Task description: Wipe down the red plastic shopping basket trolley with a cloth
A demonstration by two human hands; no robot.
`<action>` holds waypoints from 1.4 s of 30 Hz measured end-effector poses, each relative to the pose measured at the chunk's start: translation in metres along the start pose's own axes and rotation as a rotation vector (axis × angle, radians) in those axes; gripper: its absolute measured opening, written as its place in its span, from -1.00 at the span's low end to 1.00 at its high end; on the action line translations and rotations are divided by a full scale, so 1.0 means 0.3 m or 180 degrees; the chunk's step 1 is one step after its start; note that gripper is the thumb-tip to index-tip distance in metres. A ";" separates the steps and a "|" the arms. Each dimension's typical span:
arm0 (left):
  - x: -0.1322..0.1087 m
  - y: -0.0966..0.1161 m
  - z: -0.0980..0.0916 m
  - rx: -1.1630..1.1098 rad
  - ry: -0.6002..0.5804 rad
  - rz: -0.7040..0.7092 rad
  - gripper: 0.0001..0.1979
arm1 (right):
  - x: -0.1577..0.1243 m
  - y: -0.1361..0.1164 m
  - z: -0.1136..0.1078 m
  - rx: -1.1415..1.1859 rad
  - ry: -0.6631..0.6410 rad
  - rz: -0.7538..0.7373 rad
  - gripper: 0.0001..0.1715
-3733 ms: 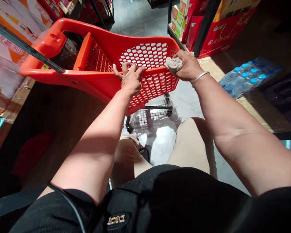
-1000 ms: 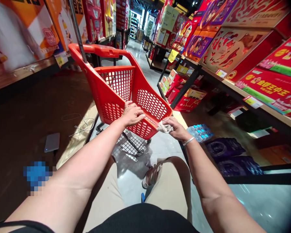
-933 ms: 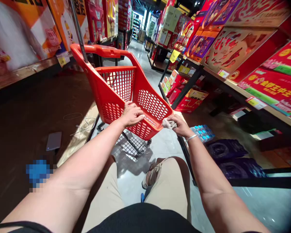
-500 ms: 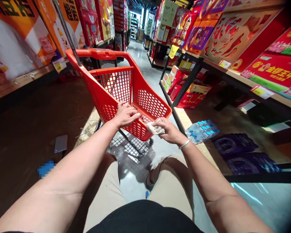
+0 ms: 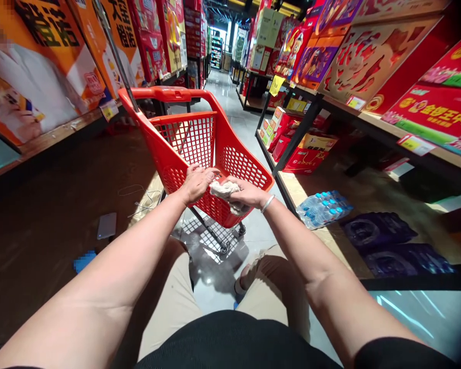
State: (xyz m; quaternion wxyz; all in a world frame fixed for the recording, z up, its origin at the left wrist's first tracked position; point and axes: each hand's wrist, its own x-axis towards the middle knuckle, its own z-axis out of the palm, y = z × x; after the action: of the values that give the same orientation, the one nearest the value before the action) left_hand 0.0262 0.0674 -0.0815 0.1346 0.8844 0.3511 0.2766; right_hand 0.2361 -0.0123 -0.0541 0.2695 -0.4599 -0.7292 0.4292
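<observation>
A red plastic shopping cart [image 5: 241, 159] stands in front of me, its handle on the far side and its lower front edge toward me. My left hand [image 5: 198, 184] is closed over the near rim of the basket at its left part. In my right hand [image 5: 249, 193] is a bunched, off-white rag [image 5: 225, 189], pressed against the near rim just right of my left hand. The fingers of my right hand are partly hidden by the rag. A thin metal pole [image 5: 115, 48] rises from the left end of the cart's handle.
Shelves with orange boxes [image 5: 67, 61] line the left. On the right, shelves carry red gift boxes [image 5: 434, 113], with packed water bottles [image 5: 322, 209] below. A white device [image 5: 106, 226] with a cable lies at lower left. The tiled aisle [image 5: 219, 84] runs ahead.
My right hand has slid the rag leftward along the cart's near rim, toward my left hand. My left hand stays at the rim. The view has shifted slightly left.
</observation>
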 end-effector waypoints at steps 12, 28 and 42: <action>-0.014 0.053 0.037 0.0624 0.0269 0.0105 -0.62 | -0.235 0.026 0.028 -0.2088 0.0847 -0.0954 -0.26; -0.066 0.185 0.081 0.0153 -0.0413 0.0733 -0.62 | -0.231 0.290 -0.102 -0.1421 0.2388 -0.0165 -0.54; -0.087 0.162 0.065 0.0177 -0.0350 0.0662 -0.63 | -0.206 0.252 0.075 -0.0835 0.3387 -0.0262 -0.43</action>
State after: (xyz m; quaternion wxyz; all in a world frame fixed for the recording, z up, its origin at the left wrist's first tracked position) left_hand 0.0485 0.0135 -0.0865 0.0997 0.9332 0.2571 0.2303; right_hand 0.2783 -0.0607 -0.1311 0.5580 -0.6143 -0.5570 0.0320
